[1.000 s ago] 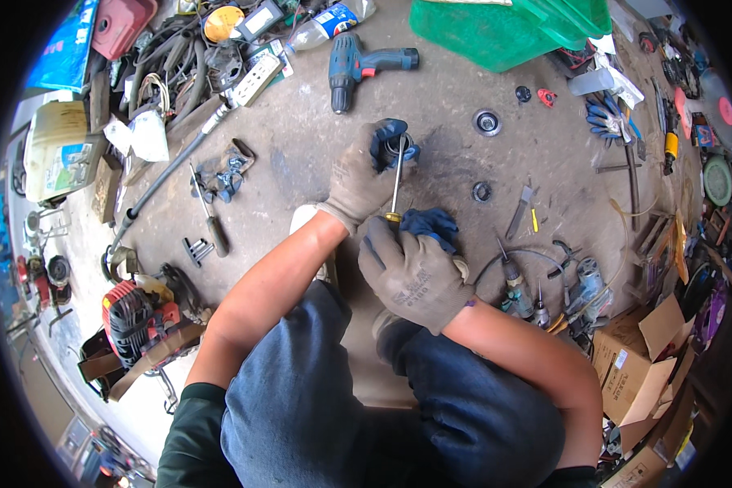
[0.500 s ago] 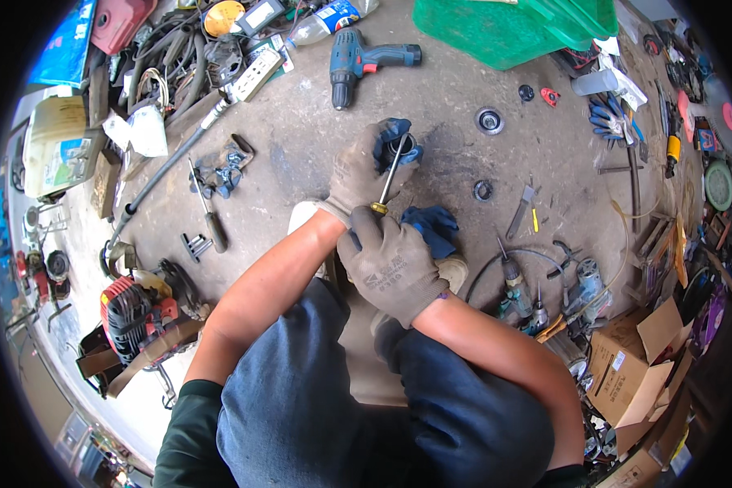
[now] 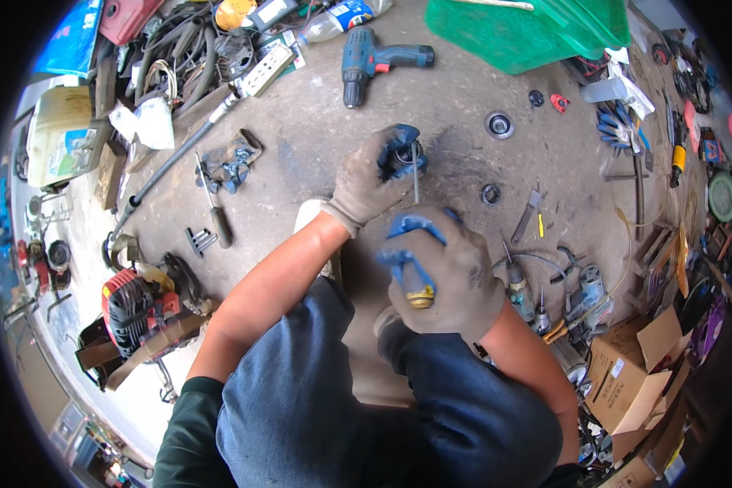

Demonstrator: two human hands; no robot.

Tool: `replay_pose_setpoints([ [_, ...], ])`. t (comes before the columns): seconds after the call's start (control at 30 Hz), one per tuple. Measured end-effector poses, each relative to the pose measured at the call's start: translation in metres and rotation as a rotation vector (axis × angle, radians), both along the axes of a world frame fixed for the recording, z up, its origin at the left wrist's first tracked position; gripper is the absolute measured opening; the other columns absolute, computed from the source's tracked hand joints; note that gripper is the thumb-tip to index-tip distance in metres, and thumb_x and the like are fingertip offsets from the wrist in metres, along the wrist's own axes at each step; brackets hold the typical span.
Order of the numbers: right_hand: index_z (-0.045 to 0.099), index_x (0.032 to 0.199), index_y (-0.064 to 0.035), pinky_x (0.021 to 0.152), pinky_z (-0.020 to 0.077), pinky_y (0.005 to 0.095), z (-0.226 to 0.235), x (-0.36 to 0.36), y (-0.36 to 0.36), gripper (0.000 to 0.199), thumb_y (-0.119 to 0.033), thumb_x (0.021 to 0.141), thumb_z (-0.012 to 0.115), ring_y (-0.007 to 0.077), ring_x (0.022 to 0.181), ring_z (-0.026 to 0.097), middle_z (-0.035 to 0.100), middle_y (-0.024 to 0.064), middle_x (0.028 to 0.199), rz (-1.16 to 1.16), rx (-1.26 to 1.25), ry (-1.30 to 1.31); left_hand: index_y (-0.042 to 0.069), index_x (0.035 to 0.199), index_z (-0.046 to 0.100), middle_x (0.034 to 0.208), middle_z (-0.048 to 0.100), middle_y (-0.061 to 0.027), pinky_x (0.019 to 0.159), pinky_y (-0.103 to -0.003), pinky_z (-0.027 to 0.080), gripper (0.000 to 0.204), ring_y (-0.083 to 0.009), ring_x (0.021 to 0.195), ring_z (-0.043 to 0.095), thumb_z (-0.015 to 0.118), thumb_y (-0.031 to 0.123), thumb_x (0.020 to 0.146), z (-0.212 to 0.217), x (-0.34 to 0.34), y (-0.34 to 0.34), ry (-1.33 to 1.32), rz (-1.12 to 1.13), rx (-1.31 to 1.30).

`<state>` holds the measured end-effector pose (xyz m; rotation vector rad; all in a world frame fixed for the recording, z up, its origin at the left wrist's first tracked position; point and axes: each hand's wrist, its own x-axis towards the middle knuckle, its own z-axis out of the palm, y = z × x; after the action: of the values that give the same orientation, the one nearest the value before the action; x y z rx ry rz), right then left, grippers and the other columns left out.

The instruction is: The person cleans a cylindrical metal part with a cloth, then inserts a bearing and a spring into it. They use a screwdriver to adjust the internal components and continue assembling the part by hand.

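My left hand (image 3: 364, 180), in a grey work glove with blue-coated fingers, is closed around a dark ring-shaped part (image 3: 400, 162). My right hand (image 3: 455, 272), gloved alike, grips a screwdriver (image 3: 416, 172); its yellow handle end shows below the curled fingers. The screwdriver's metal shaft points away from me, and its far end overlaps the ring-shaped part. I cannot tell whether the tip presses on it. Both hands are in front of my knees, above the concrete floor. Right of them lie a round metal part (image 3: 498, 125) and a smaller dark gear-like ring (image 3: 490, 194).
A cordless drill (image 3: 356, 67) lies ahead, with a green plastic bin (image 3: 529, 37) beyond it. At left are another screwdriver (image 3: 217, 220) and a red engine (image 3: 128, 309). A scraper (image 3: 529, 213), power tools (image 3: 519, 285) and an open cardboard box (image 3: 626, 378) are at right.
My right hand has moved right and toward me, turning so the handle's yellow end shows. The screwdriver shaft now stands straighter. My left hand still holds the ring-shaped part.
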<state>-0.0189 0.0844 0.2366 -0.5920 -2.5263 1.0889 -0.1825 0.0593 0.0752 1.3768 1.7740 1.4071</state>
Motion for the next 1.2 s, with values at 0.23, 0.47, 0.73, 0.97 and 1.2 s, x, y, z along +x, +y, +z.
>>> replay_pose_setpoints([
  [0.23, 0.065, 0.096, -0.0051, 0.078, 0.0539, 0.0434, 0.012, 0.011, 0.03, 0.026, -0.007, 0.07, 0.07, 0.0381, 0.089, 0.066, 0.062, 0.019, 0.105, 0.006, -0.194, 0.099, 0.002, 0.126, 0.061, 0.107, 0.075, -0.0139, 0.083, -0.032, 0.058, 0.051, -0.0164, 0.095, 0.073, 0.083, 0.014, 0.081, 0.014, -0.004, -0.006, 0.007, -0.029, -0.091],
  [0.47, 0.061, 0.112, 0.0038, 0.092, 0.0533, 0.0397, 0.005, 0.036, 0.031, 0.041, 0.004, 0.072, 0.07, 0.0272, 0.099, 0.066, 0.065, 0.0168, 0.103, -0.242, -0.269, 0.184, 0.005, 0.123, 0.063, 0.101, 0.072, -0.0166, 0.077, -0.038, 0.059, 0.059, -0.0321, 0.089, 0.074, 0.087, 0.02, 0.072, -0.001, -0.004, -0.013, 0.035, -0.014, 0.067],
  [0.73, 0.053, 0.129, 0.0108, 0.053, 0.045, 0.0217, 0.004, 0.056, 0.052, 0.054, -0.028, 0.093, 0.066, 0.0149, 0.07, 0.065, 0.069, 0.026, 0.111, -0.367, -0.723, 0.476, 0.0, 0.128, 0.057, 0.116, 0.071, -0.0148, 0.092, -0.036, 0.055, 0.058, -0.0229, 0.106, 0.07, 0.084, 0.012, 0.078, 0.009, -0.007, -0.021, -0.132, -0.116, -0.057],
  [0.97, 0.058, 0.124, 0.0109, 0.062, 0.0538, 0.0277, 0.005, 0.067, 0.044, 0.057, -0.036, 0.092, 0.065, 0.0187, 0.072, 0.069, 0.07, 0.0258, 0.113, -0.509, -0.67, 0.469, 0.004, 0.134, 0.055, 0.115, 0.072, -0.0155, 0.091, -0.036, 0.056, 0.064, -0.0255, 0.106, 0.072, 0.085, 0.015, 0.078, 0.014, -0.01, -0.027, -0.231, -0.153, -0.033],
  [1.2, 0.067, 0.118, 0.0062, 0.081, 0.058, 0.0335, 0.004, 0.095, 0.052, 0.042, -0.009, 0.079, 0.065, 0.0265, 0.094, 0.071, 0.067, 0.0246, 0.121, -0.275, -0.508, 0.239, 0.001, 0.135, 0.052, 0.124, 0.066, -0.0127, 0.101, -0.036, 0.05, 0.064, -0.0201, 0.114, 0.064, 0.085, 0.011, 0.081, 0.016, -0.016, -0.042, -0.383, -0.206, -0.087],
])
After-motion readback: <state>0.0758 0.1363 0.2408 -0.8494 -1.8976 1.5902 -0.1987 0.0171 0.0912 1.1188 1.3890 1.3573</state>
